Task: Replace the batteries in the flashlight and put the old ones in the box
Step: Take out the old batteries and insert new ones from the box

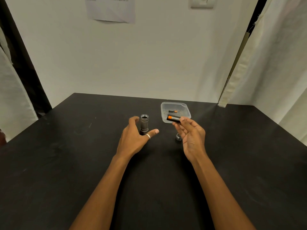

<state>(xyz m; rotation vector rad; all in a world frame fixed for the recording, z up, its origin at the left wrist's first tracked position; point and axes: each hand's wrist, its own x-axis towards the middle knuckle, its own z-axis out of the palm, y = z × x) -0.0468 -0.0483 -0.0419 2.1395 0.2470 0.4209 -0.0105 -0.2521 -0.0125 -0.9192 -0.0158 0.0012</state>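
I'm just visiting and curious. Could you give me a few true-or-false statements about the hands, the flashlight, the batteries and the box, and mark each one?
1. The right hand holds a battery. True.
2. The flashlight lies flat on the table. False: it stands upright, open end up.
3. The clear box contains a small battery. True.
4. The left hand grips the flashlight. False: it is open beside it.
5. The cap is screwed on. False: it lies on the table.

The black table (83, 163) carries an upright flashlight body (144, 123) (open end up), a clear plastic box (186, 112) just beside it to the right, and a small metal cap (178, 136) nearer the front.
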